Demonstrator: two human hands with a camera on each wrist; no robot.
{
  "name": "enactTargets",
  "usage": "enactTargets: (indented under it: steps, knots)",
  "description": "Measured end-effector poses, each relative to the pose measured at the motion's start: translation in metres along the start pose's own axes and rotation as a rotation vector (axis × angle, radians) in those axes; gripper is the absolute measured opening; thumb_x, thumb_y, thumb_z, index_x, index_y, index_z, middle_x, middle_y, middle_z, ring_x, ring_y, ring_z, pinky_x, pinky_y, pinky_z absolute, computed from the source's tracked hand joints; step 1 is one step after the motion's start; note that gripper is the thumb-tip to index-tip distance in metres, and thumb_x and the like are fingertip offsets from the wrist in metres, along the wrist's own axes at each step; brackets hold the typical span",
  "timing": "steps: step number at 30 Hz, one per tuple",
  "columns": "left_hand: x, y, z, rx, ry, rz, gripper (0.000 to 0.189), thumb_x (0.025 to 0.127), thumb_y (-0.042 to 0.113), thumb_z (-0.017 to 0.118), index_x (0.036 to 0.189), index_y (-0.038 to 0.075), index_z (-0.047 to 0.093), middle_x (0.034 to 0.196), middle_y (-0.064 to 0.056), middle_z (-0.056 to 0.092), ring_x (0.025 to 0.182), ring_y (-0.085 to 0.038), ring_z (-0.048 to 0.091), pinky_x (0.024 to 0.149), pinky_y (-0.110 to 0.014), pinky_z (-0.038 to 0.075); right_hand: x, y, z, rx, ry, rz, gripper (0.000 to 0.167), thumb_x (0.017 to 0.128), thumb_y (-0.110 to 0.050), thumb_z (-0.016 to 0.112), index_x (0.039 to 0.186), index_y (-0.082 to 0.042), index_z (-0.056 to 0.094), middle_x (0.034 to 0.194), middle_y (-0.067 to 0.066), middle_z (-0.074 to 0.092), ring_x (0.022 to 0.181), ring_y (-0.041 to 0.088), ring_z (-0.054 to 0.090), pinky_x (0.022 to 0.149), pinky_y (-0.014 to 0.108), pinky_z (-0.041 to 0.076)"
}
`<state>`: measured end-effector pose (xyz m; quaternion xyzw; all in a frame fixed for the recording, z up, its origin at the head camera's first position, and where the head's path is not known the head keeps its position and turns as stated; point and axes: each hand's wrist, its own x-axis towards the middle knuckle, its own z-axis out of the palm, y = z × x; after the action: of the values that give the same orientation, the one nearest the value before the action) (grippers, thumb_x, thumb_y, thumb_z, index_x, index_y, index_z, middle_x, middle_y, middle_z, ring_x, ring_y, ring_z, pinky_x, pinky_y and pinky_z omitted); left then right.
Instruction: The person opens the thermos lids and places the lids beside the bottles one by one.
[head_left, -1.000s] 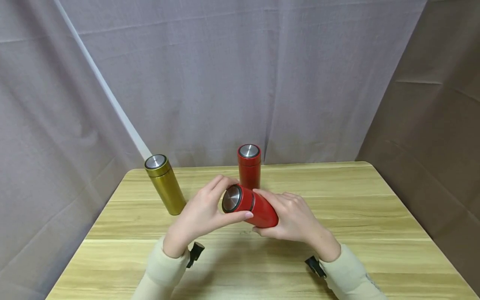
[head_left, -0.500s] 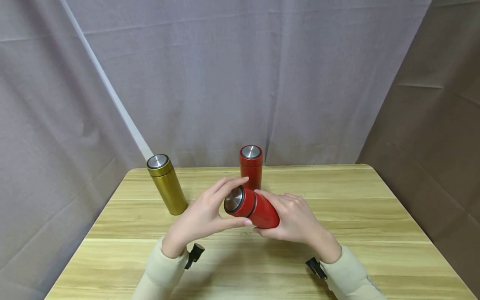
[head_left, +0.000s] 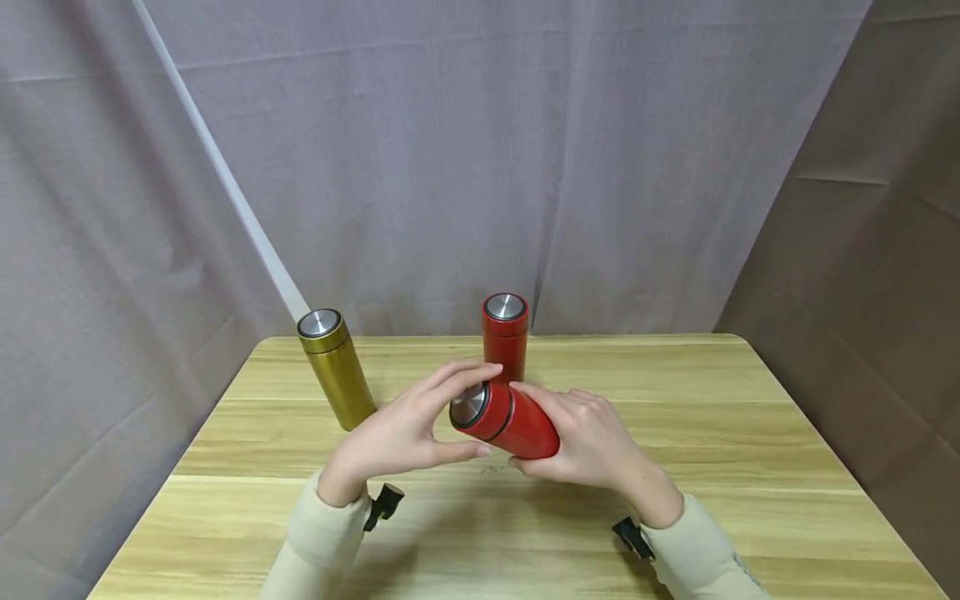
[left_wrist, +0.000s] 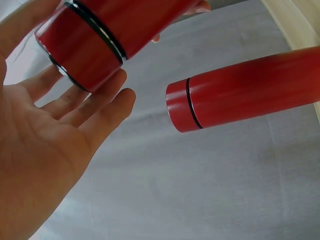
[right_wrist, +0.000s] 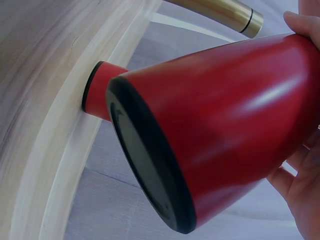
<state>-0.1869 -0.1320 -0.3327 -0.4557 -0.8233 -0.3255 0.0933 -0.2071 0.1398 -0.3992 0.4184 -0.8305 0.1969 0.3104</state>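
Note:
A red thermos flask (head_left: 531, 425) with a steel-topped lid (head_left: 469, 406) is tilted above the table, its lid toward the left. My right hand (head_left: 596, 437) grips its body; the dark base (right_wrist: 150, 160) faces the right wrist camera. Around the lid, my left hand (head_left: 397, 425) is spread, fingers along the far side and thumb apart from the near side. In the left wrist view the left fingers (left_wrist: 107, 112) lie nearly straight behind the lid. A second red thermos flask (head_left: 505, 342) stands upright just behind, its lower part hidden.
A gold thermos flask (head_left: 339, 379) stands at the left, beyond my left hand. All of this is over a light wooden table (head_left: 750, 467). Grey cloth (head_left: 420, 167) hangs behind the table's back edge, and brown cloth (head_left: 862, 275) at the right.
My left thumb has come away from the lid and the left hand has loosened, its fingers straighter. The right hand keeps its grip. The head view has shifted slightly.

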Motion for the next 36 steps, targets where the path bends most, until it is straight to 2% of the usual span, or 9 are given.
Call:
enactTargets:
  steps: [6,12,19,30,33,36]
  knots:
    - [0.0,-0.0013,-0.002,0.009,-0.011,-0.003,0.075,0.088,0.032,0.08,0.153,0.025,0.043,0.145,0.007,0.048,0.135,-0.009,0.045,0.111,-0.032,0.041,-0.0006,-0.0001,0.0012,-0.006,-0.013,0.004,0.086,0.062,-0.048,0.09,0.133,-0.011,0.06,0.095,-0.002,0.074,0.073,0.01,0.067,0.06,0.032,0.055]
    - [0.0002,-0.0017,0.0001,0.007,0.038,-0.021,0.071,0.086,0.04,0.081,0.147,0.023,0.049,0.136,0.006,0.055,0.127,-0.006,0.051,0.107,-0.03,0.044,-0.0006,0.0003,0.0023,0.0,-0.007,-0.008,0.087,0.061,-0.048,0.091,0.133,-0.01,0.06,0.093,-0.001,0.074,0.072,0.011,0.066,0.059,0.032,0.054]
    - [0.0023,-0.0018,0.0024,0.03,0.088,-0.042,0.068,0.082,0.044,0.084,0.139,0.02,0.056,0.128,0.012,0.059,0.119,-0.004,0.056,0.102,-0.027,0.047,-0.001,0.0002,0.0017,-0.015,-0.018,0.001,0.086,0.062,-0.051,0.089,0.132,-0.011,0.06,0.091,-0.003,0.073,0.07,0.009,0.064,0.058,0.03,0.053]
    - [0.0055,0.0008,0.0036,0.028,0.102,-0.091,0.053,0.081,0.051,0.082,0.121,0.022,0.061,0.11,0.019,0.06,0.101,0.002,0.059,0.089,-0.023,0.052,-0.0016,0.0002,0.0021,-0.022,-0.025,0.0,0.087,0.063,-0.052,0.088,0.133,-0.011,0.059,0.091,-0.003,0.073,0.07,0.008,0.064,0.058,0.03,0.051]
    - [0.0054,0.0021,0.005,0.034,0.11,-0.103,0.053,0.082,0.051,0.081,0.12,0.021,0.061,0.108,0.018,0.061,0.098,0.001,0.059,0.086,-0.023,0.053,-0.0017,0.0,0.0017,-0.025,-0.026,0.0,0.087,0.063,-0.053,0.088,0.134,-0.011,0.059,0.091,-0.003,0.073,0.07,0.009,0.064,0.058,0.03,0.051]
    - [0.0048,0.0032,0.0056,0.047,0.103,-0.116,0.058,0.083,0.05,0.08,0.127,0.019,0.06,0.116,0.015,0.061,0.105,-0.002,0.06,0.091,-0.025,0.053,-0.0019,0.0003,0.0012,-0.027,-0.027,0.002,0.087,0.063,-0.053,0.089,0.133,-0.011,0.059,0.091,-0.002,0.074,0.07,0.009,0.064,0.058,0.03,0.052]
